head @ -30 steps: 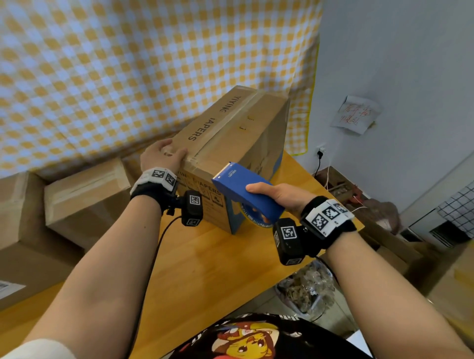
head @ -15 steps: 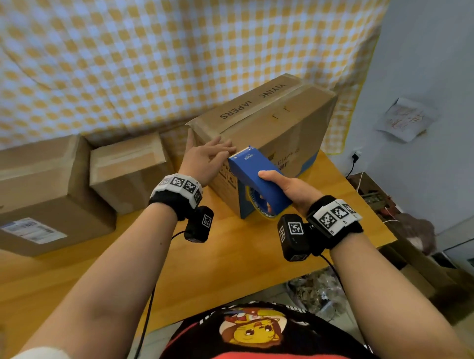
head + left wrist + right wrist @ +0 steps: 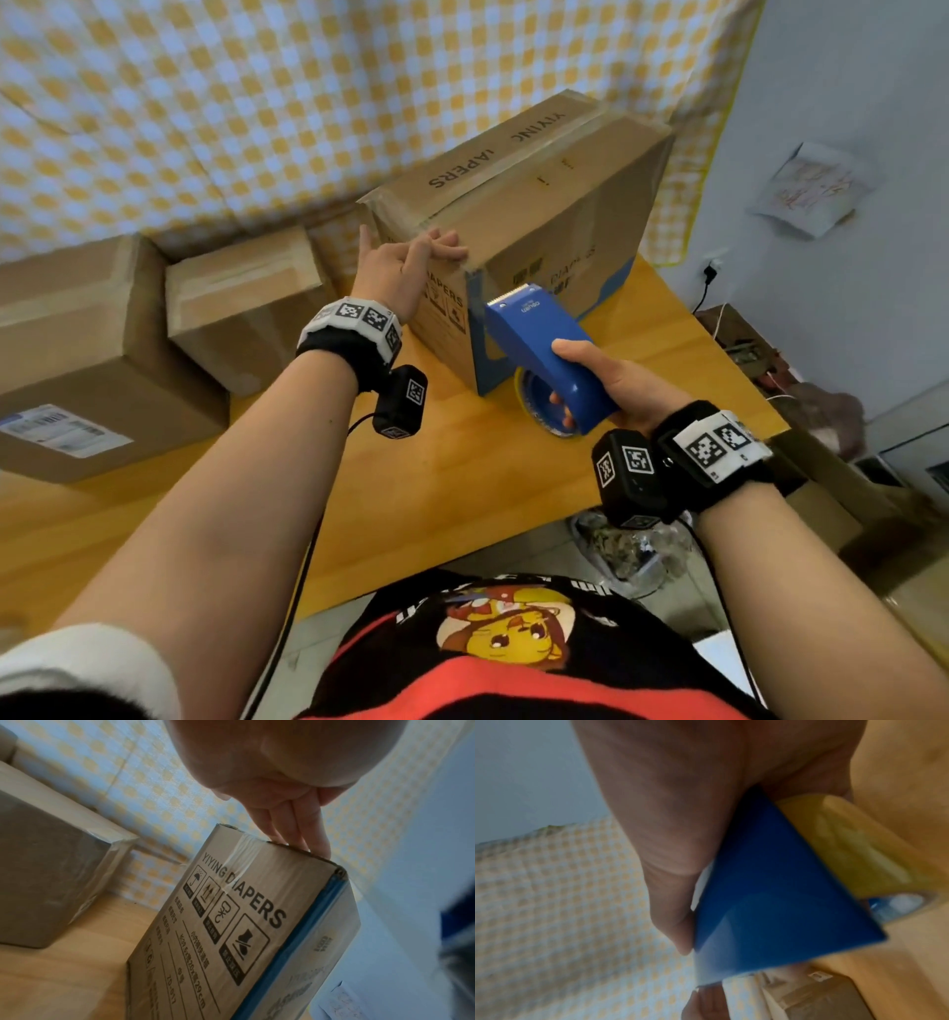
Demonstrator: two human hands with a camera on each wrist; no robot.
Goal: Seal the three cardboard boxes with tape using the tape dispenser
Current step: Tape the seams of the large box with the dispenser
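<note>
Cardboard diaper box [image 3: 518, 216] already carries tape; the left hand [image 3: 405, 267] rests flat-fingered on its corner. Beside that box, the right hand [image 3: 611, 380] grips the blue tape dispenser [image 3: 544, 354]; how much sealing remains is unclear.

head: above, facing down-forward | wrists: close, along fingers | shared: diaper box [image 3: 539, 216], checked cloth [image 3: 231, 103]

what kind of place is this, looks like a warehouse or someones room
Probably a makeshift packing corner in a home or small office, not a warehouse: a wooden table pushed against a yellow checked cloth hung as a backdrop, cardboard boxes lined up, clutter on the floor.
</note>
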